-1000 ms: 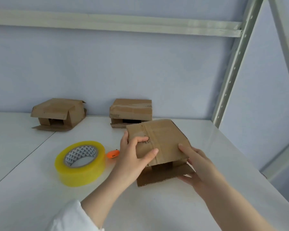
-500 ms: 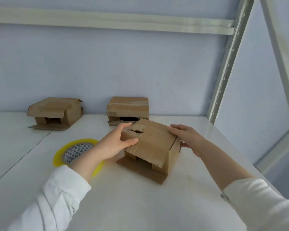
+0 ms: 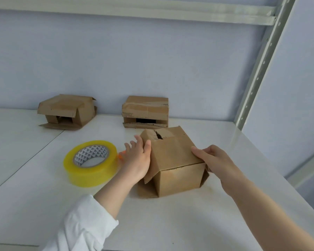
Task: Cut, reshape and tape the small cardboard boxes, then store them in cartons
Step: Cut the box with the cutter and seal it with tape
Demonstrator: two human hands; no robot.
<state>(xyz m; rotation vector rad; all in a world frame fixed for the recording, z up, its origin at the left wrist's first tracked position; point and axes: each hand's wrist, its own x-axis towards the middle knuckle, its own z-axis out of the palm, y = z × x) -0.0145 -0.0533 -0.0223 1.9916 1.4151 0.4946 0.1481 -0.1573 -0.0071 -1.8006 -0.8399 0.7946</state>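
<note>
White bench before a pale wall: the left hand presses flat on the left side of a cardboard box, the right hand grips its right top edge.

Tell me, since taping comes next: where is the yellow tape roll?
In the head view the yellow tape roll lies flat on the white table, left of the cardboard box, just beside the left hand.

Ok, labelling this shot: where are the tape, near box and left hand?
tape (image 3: 87, 175): head view, yellow outer side.
near box (image 3: 172, 149): head view, top face.
left hand (image 3: 138, 160): head view, back of hand.
</note>
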